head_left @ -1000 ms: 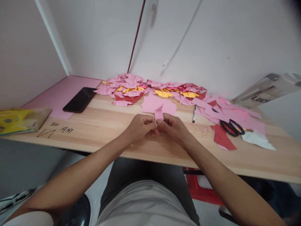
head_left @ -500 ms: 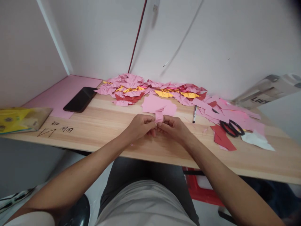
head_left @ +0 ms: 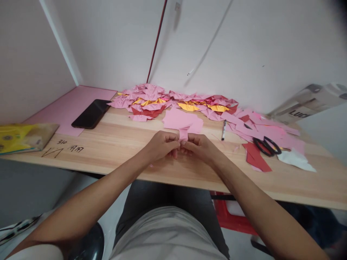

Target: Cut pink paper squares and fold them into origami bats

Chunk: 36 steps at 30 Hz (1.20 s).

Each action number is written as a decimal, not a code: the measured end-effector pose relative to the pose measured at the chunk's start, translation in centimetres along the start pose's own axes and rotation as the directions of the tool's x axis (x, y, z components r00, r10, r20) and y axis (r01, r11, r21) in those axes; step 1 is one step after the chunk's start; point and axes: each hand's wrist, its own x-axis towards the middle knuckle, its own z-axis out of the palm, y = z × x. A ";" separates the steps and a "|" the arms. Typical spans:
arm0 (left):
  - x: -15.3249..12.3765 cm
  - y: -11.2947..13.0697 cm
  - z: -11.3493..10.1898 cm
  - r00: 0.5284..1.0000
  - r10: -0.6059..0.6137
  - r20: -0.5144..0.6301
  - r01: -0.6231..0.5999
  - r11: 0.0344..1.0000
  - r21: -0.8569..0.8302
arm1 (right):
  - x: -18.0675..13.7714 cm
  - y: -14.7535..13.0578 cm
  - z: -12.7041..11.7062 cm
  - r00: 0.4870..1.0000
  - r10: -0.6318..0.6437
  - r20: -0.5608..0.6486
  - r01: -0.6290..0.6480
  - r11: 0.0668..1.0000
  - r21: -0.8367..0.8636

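Pinching pink paper (head_left: 183, 134), left hand (head_left: 162, 144), right hand (head_left: 201, 145)

Soft even indoor light, faint wall shadows (wide-angle bending, dark top-right corner)

Phone (head_left: 90, 114) lies left of the held paper (head_left: 183, 134), scissors (head_left: 264, 146) right, perhaps on scraps (head_left: 257, 160).

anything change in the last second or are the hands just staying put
Nothing visibly changed. The left hand and right hand stay pinched together on the small pink paper piece over the table; nothing was picked up or let go. The phone, pen, scissors and heap of folded papers lie where they were.
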 end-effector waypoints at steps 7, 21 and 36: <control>-0.2 0.8 0.1 0.999 -0.032 -0.011 0.032 0.999 -0.008 | 0.1 0.5 0.0 0.997 0.050 -0.060 -0.045 0.997 0.069; -0.1 0.7 0.1 0.996 -0.024 -0.089 0.028 0.999 0.040 | 0.3 -0.1 0.1 0.999 -0.003 -0.054 0.003 1.000 0.004; 0.0 0.1 0.0 0.995 0.068 -0.080 -0.061 0.995 0.079 | 0.3 0.2 0.1 0.998 -0.023 -0.051 0.022 1.000 -0.018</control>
